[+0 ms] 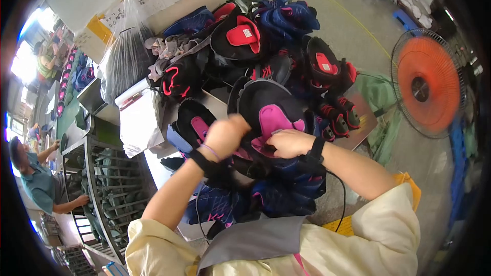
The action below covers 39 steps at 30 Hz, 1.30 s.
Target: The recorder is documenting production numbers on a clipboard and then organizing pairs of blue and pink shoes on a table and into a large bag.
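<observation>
Above the heaped worktable (215,103), both hands, left (223,137) and right (289,143), grip a black-and-pink shoe upper (268,110).

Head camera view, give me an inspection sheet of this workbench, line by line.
Surface: table almost wholly covered.
Job's things: black shoe upper with pink lining, held by both hands.
Clutter: pile of dark blue, black and pink shoe uppers; clear plastic bag; papers.
Grippers: left hand closed on the upper's rim; right hand pinching its pink lining.
Cables: black cable hanging from the right wrist strap.
Surroundings: orange fan; rack of green shoe forms; another person at it.
</observation>
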Each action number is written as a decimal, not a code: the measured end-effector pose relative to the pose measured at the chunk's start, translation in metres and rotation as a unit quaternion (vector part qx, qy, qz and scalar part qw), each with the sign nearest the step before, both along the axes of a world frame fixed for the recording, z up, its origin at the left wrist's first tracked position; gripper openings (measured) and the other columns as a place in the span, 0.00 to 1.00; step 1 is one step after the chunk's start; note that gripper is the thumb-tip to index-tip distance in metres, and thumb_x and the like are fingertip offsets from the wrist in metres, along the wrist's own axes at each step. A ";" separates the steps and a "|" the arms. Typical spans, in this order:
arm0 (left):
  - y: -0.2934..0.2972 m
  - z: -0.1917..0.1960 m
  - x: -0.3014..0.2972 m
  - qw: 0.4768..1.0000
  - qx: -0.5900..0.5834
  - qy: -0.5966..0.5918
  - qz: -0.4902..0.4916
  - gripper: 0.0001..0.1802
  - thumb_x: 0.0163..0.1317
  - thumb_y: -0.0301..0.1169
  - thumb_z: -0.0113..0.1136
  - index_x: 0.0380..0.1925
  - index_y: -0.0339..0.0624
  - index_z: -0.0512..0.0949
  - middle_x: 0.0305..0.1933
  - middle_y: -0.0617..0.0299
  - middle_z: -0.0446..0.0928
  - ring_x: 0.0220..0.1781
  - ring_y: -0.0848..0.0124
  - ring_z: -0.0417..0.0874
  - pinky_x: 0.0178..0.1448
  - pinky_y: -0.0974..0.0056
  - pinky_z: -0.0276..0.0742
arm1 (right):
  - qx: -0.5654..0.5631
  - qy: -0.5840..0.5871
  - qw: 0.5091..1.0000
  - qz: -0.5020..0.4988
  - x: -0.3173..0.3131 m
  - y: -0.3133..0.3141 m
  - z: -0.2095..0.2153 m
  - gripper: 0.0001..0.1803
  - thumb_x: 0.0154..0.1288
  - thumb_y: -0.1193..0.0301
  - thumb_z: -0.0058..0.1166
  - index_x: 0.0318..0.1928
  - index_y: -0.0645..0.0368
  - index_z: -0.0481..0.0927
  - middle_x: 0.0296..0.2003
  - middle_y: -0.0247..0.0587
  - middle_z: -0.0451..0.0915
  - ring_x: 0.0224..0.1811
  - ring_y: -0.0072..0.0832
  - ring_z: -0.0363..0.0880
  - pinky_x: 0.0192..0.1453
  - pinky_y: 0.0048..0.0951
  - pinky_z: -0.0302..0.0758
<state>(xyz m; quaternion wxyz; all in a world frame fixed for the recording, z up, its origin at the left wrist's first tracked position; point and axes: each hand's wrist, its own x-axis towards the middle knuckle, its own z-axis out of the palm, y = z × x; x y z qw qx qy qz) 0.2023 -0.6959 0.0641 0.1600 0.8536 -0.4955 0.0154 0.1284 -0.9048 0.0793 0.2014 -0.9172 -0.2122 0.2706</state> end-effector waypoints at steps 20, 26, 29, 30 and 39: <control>-0.015 -0.009 -0.023 0.961 -0.066 0.228 0.142 0.07 0.51 0.31 0.55 0.29 0.41 0.77 0.31 0.49 0.78 0.33 0.53 0.80 0.37 0.54 0.75 | 0.092 0.017 0.993 -0.073 0.024 0.003 0.006 0.14 0.53 0.68 0.55 0.36 0.66 0.73 0.31 0.56 0.78 0.39 0.47 0.77 0.42 0.41 0.71; 0.032 0.006 0.017 0.899 -0.255 0.199 0.296 0.08 0.54 0.26 0.54 0.35 0.39 0.72 0.26 0.45 0.77 0.34 0.47 0.78 0.36 0.53 0.73 | 0.001 -0.234 0.970 -0.064 0.048 -0.019 0.004 0.08 0.57 0.73 0.50 0.29 0.66 0.77 0.25 0.56 0.77 0.31 0.46 0.78 0.37 0.40 0.73; 0.047 -0.002 0.027 0.878 -0.276 0.162 0.357 0.06 0.55 0.26 0.52 0.33 0.39 0.73 0.23 0.49 0.77 0.28 0.53 0.80 0.35 0.56 0.74 | 0.168 -0.090 0.959 -0.210 0.067 -0.004 0.041 0.12 0.59 0.70 0.51 0.28 0.68 0.79 0.15 0.49 0.75 0.14 0.35 0.77 0.23 0.31 0.74; 0.052 -0.005 0.032 0.857 -0.299 0.180 0.380 0.06 0.55 0.26 0.51 0.33 0.39 0.73 0.22 0.50 0.77 0.26 0.56 0.80 0.34 0.58 0.74 | 0.130 -0.071 0.968 -0.204 0.073 -0.003 0.051 0.13 0.59 0.68 0.52 0.29 0.68 0.79 0.15 0.44 0.76 0.16 0.28 0.78 0.23 0.28 0.74; 0.059 -0.011 0.046 0.854 -0.282 -0.047 0.434 0.25 0.50 0.21 0.47 0.53 0.35 0.62 0.50 0.47 0.66 0.51 0.53 0.69 0.51 0.55 0.70 | 0.351 0.007 0.881 -0.318 0.075 -0.036 0.022 0.24 0.69 0.56 0.39 0.28 0.64 0.76 0.21 0.39 0.78 0.19 0.22 0.77 0.20 0.20 0.71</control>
